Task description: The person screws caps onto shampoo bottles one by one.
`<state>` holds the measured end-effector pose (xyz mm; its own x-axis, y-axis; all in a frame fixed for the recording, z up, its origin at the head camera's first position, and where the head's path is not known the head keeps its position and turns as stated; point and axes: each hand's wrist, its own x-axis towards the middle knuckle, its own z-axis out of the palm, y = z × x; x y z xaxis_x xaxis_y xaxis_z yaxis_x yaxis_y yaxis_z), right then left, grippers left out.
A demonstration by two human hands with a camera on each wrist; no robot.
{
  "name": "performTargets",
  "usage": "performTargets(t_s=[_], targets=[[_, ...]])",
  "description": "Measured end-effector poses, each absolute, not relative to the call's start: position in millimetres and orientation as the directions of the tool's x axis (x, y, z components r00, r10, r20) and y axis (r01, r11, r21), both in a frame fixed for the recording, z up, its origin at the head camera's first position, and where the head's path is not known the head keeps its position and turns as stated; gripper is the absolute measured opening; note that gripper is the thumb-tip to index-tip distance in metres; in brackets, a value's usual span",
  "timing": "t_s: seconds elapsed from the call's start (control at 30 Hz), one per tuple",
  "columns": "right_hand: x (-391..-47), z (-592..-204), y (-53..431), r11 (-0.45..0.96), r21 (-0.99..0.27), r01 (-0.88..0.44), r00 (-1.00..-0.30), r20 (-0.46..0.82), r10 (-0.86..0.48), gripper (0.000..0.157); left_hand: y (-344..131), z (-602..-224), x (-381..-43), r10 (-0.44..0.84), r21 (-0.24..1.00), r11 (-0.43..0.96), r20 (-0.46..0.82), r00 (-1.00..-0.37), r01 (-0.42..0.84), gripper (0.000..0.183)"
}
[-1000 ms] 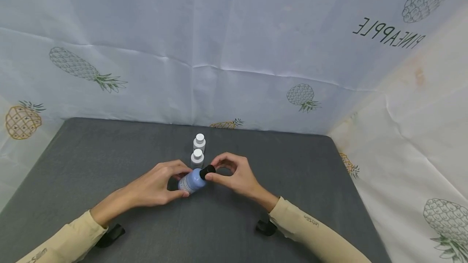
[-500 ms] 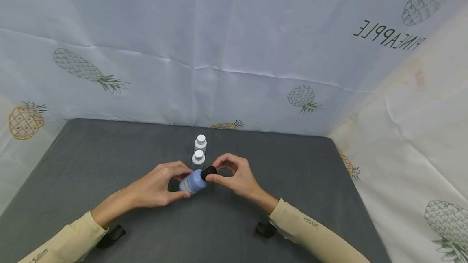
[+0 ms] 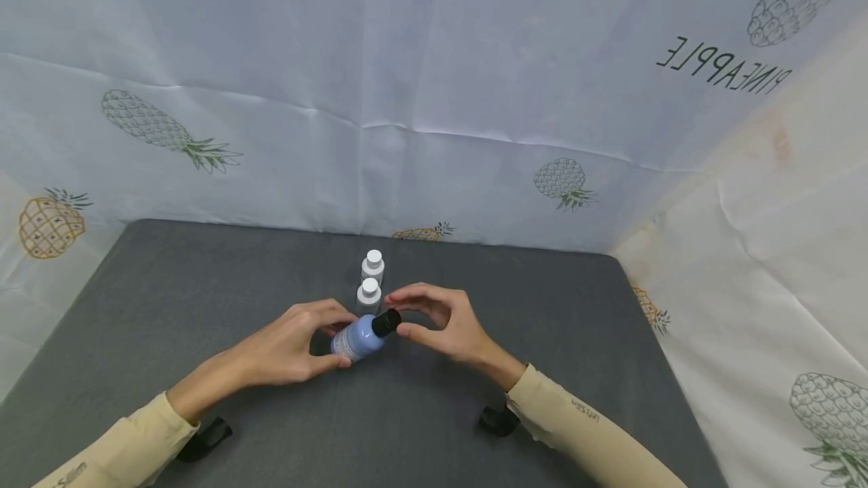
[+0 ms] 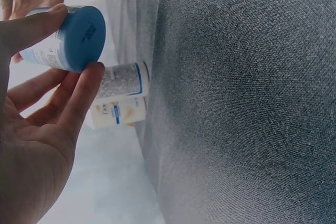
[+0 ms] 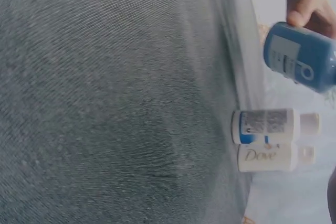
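Observation:
My left hand (image 3: 291, 345) holds a blue bottle (image 3: 357, 338) between thumb and fingers, tilted with its black cap (image 3: 386, 322) toward the right. In the left wrist view, the flat base of the blue bottle (image 4: 86, 38) faces the camera, raised off the table. Close by the cap is my right hand (image 3: 444, 322), its thumb and fingers spread apart and bent a little, apparently off the cap. Just behind the blue bottle stand two white bottles, a nearer one (image 3: 368, 297) and a farther one (image 3: 373, 268). "Dove" is printed on one white bottle (image 5: 265, 157).
A dark grey cloth-covered table (image 3: 224, 269) lies under the hands. Behind it hangs a pale curtain (image 3: 447, 89) printed with pineapples, and another covers the right side. Black straps (image 3: 498, 422) sit at the wrists by the beige sleeves.
My right thumb and fingers have come away from the black cap and spread wider, with the hand shifted slightly right. My left hand still holds the blue bottle in nearly the same place.

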<state>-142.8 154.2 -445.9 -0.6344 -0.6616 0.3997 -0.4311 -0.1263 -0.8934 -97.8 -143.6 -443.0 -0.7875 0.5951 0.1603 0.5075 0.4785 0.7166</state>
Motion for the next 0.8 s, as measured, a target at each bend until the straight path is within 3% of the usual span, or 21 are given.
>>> performTargets(t_s=[0.13, 0.23, 0.8], targets=[[-146.7, -442.2, 157.2, -0.155, -0.902, -0.403, -0.57, 0.38, -0.729, 0.04, -143.9, -442.1, -97.8, 0.607, 0.727, 0.463, 0.157, -0.779, 0.507, 0.043], [-146.3, -441.2, 157.0, -0.135, -0.904, -0.405, -0.561, 0.362, -0.744, 0.038, -143.8, -441.4, -97.6, 0.617, 0.735, 0.453, 0.15, -0.772, 0.505, 0.042], [-140.7, -445.6, 149.6, -0.022, -0.908, -0.418, -0.674, 0.326, -0.663, 0.028, -143.8, -442.7, -97.7, 0.618, 0.731, 0.455, 0.152, -0.771, 0.509, 0.042]])
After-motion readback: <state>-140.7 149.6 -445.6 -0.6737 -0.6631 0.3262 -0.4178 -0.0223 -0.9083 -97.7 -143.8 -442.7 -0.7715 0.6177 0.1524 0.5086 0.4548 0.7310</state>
